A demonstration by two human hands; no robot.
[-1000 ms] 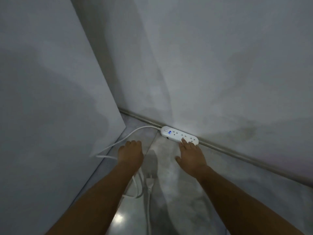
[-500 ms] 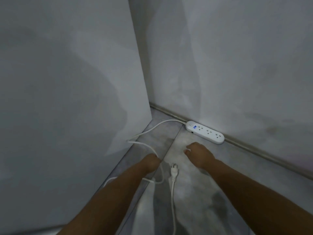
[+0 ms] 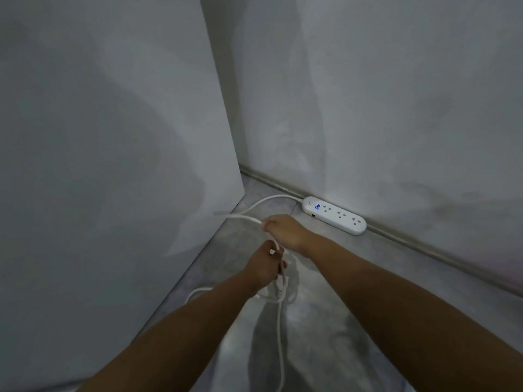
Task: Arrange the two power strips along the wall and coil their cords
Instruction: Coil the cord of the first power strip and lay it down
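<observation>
A white power strip [image 3: 334, 215] with a blue light lies on the floor against the base of the right wall. Its white cord [image 3: 264, 201] curves left from the strip's end toward the left wall, then bends back to my hands. My right hand [image 3: 284, 230] pinches the cord where it comes back from the left wall. Just below it, my left hand [image 3: 264, 264] grips the cord together with the white plug [image 3: 282, 282], which hangs under my fingers. More cord [image 3: 281, 343] trails down the floor toward me. Only one strip is in view.
A grey wall [image 3: 113, 165] stands close on the left and meets the right wall [image 3: 396, 108] at a corner. A skirting strip [image 3: 441, 254] runs along the right wall's foot. The floor [image 3: 353, 278] is glossy grey tile.
Both hands left the floor and came together on the cord. The plug, which lay on the floor, is now lifted in my left hand. The strip has not moved.
</observation>
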